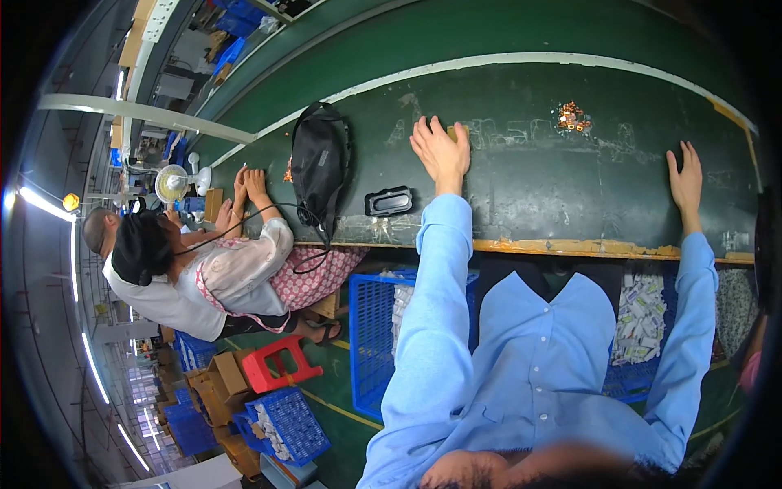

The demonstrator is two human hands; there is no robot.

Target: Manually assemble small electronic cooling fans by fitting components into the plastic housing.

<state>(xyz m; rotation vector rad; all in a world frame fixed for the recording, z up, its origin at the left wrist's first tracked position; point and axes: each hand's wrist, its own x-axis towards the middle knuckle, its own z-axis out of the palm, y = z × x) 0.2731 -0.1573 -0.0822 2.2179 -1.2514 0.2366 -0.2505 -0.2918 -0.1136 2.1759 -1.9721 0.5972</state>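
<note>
My left hand (442, 155) lies palm down on the dark green worktable (521, 191), its fingers stretched out. Beside its index finger shows a small yellowish piece (459, 132), partly hidden by the hand; whether they touch I cannot tell. Farther right, my right hand (687, 179) rests on the tabletop with fingers extended and nothing in it. Between the two hands and farther back sits a little pile of small orange and silvery parts (573, 120). A black oblong tray-like case (388, 201) stands left of my left wrist.
A black bag (319, 163) with a cord lies on the table at left, near two seated people (236, 269). Blue crates (371, 342) of small white packets stand below the table edge. A red stool (281, 364) and cardboard boxes (228, 379) are on the floor.
</note>
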